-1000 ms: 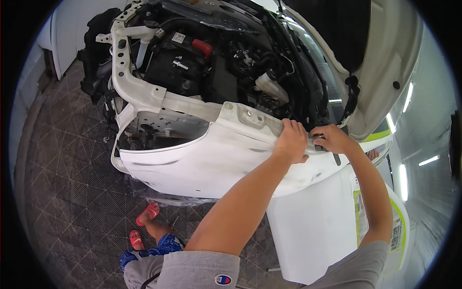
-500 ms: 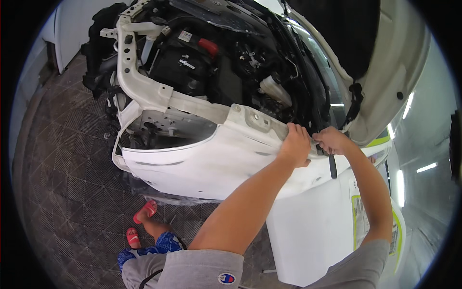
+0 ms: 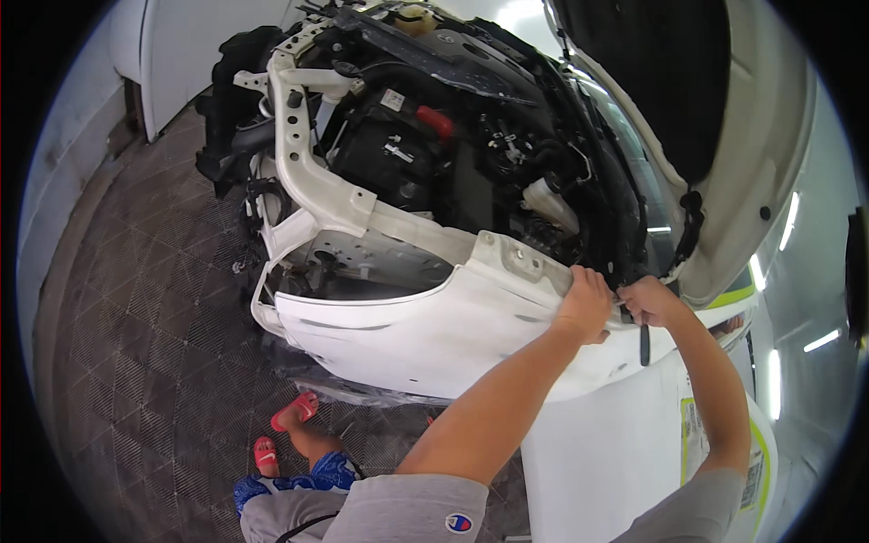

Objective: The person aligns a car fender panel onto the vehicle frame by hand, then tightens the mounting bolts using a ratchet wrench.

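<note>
A white front fender [image 3: 380, 335] with grey scuffed patches runs along the side of a car's open engine bay. Over its upper edge, near the windscreen end, my left hand [image 3: 587, 303] is curled, fingers on top and thumb against the outer side. Just to the right, my right hand [image 3: 650, 300] is closed at the fender's rear upper corner, by the bonnet hinge. A dark-handled tool [image 3: 644, 346] points down from beneath that hand; its working end is hidden by my fingers.
The raised bonnet [image 3: 769, 136] stands at the right. Inside the bay are a black battery [image 3: 376, 149], a red cover [image 3: 434, 120] and a pale reservoir [image 3: 550, 204]. A white door [image 3: 588, 452] with masking stands below my arms. Dark patterned floor [image 3: 154, 317] lies to the left.
The view has shifted, so the car and both hands appear further right and lower. Both hands keep their places at the fender, and the tool handle now hangs more nearly straight down.
</note>
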### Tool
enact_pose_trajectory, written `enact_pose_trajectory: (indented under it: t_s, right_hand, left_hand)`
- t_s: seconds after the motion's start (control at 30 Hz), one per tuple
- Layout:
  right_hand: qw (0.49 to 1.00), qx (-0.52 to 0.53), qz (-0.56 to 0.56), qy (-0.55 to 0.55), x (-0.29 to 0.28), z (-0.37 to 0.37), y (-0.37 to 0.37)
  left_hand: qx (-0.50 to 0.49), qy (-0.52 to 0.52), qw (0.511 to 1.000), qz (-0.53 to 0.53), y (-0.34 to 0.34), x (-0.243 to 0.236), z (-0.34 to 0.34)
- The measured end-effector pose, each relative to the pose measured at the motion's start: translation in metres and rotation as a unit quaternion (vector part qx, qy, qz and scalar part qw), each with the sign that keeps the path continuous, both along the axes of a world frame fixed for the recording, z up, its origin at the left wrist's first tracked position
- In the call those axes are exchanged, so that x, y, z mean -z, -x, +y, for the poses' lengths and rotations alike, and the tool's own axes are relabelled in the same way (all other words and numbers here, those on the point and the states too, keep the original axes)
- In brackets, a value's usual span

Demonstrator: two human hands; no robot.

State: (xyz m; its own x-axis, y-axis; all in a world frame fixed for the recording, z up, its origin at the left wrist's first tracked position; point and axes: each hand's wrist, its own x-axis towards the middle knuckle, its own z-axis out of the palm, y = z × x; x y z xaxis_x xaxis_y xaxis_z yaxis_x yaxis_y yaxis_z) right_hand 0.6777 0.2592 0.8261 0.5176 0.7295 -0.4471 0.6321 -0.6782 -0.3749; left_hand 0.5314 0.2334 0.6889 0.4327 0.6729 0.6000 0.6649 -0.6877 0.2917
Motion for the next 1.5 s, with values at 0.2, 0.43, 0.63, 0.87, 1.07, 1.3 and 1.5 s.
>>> enact_pose_trajectory:
  t_s: [0.2,0.43,0.63,0.87,1.07,1.3,1.5]
  right_hand:
    - [0.975,-0.172,-0.110,0.085,-0.012,-0.008,0.029]
    - [0.728,-0.595,-0.339,0.033,-0.019,-0.011,0.009]
    - [0.950,-0.224,-0.200,0.089,-0.007,-0.003,0.016]
    - [0.948,-0.218,-0.201,0.115,-0.018,-0.005,0.033]
    - [0.782,-0.542,-0.302,0.053,-0.022,-0.011,0.016]
    - [0.995,0.032,0.086,0.026,-0.004,0.001,-0.018]
    - [0.998,-0.059,-0.002,-0.027,-0.035,-0.008,0.011]
  left_hand:
    - [0.005,0.003,1.000,0.004,0.002,0.003,0.000]
    - [0.007,-0.004,1.000,0.010,0.000,0.003,0.000]
    - [-0.003,-0.003,1.000,0.021,0.004,0.003,0.000]
    - [-0.003,-0.002,1.000,0.030,0.004,0.001,-0.001]
    - [-0.011,-0.017,1.000,0.013,0.003,0.002,-0.003]
    - [-0.005,-0.008,1.000,0.022,0.001,-0.003,-0.004]
    - [-0.009,-0.008,1.000,0.019,0.003,0.000,-0.003]
